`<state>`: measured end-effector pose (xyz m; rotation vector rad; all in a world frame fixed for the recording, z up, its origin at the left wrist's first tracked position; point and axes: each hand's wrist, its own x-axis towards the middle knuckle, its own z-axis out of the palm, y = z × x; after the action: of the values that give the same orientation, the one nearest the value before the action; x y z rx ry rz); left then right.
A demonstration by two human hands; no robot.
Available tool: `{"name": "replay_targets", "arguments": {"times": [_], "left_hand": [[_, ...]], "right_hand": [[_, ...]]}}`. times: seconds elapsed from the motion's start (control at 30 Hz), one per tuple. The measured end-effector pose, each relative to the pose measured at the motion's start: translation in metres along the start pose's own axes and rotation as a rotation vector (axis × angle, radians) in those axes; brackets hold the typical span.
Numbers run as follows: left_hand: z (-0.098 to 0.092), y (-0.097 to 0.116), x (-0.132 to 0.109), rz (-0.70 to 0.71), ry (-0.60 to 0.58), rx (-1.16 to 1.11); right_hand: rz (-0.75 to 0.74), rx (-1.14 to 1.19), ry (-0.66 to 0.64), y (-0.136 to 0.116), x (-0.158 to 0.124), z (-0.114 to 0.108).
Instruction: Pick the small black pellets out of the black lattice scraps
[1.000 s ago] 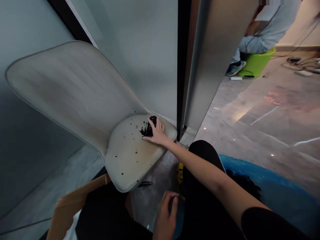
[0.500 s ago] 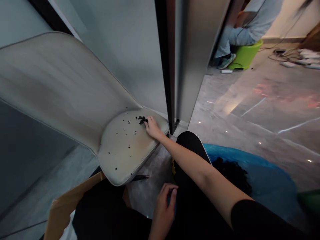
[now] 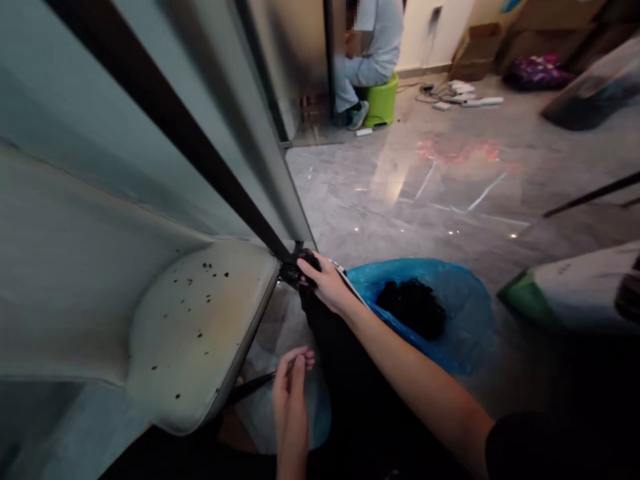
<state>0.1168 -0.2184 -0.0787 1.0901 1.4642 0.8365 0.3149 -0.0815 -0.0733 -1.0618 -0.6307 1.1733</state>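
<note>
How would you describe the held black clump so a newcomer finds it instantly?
Start at the pale chair at the picture's left. Just past the upper right corner of its seat is the person's right hand, gripping the black clump. Unlike the small specks on the seat or the large heap in the blue bag, this piece is held.

Indoor rm, prob. informal workshop, marble-look tile flr (image 3: 340, 213), person (image 3: 384, 37) on green seat (image 3: 383, 103) ~1 o'clock, cardbd box (image 3: 477, 55) nr cables (image 3: 430, 99) betw. 1 & 2, blue bag (image 3: 465, 303) w/ blk scraps (image 3: 413, 307) ~4 o'clock
</note>
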Motion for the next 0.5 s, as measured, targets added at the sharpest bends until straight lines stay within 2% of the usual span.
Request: {"name": "replay_targets", "arguments": {"times": [0.07,0.13,0.2,0.27,0.3,0.4,0.47,0.5], "left_hand": [[0.016,0.016,-0.007,0.064,-0.058,0.033],[0.041,0.035,-0.011,0.196,-0.166,0.061],[0.077,0.051,-0.004,0.313,-0.271,0.058],[0.123,0.061,0.013,0.273,-0.47,0.162],[0.149,0.063,0.023,0.216,-0.585,0.264],[0.222,0.052,0.049,0.207,-0.725,0.418],[0.254,0.036,0.053,0.223,-0.802,0.554],[0.263,0.027,0.051,0.248,-0.847,0.62]], "right_hand": [[0.016,0.092,0.094,-0.01,-0.037,-0.041],[0.047,0.143,0.178,-0.017,-0.072,-0.078],[0.076,0.156,0.242,-0.018,-0.097,-0.111],[0.088,0.142,0.324,-0.016,-0.112,-0.143],[0.091,0.126,0.374,-0.013,-0.114,-0.159],[0.138,0.026,0.554,0.004,-0.11,-0.209],[0.201,-0.077,0.71,0.02,-0.101,-0.24],[0.233,-0.134,0.796,0.028,-0.097,-0.255]]}}
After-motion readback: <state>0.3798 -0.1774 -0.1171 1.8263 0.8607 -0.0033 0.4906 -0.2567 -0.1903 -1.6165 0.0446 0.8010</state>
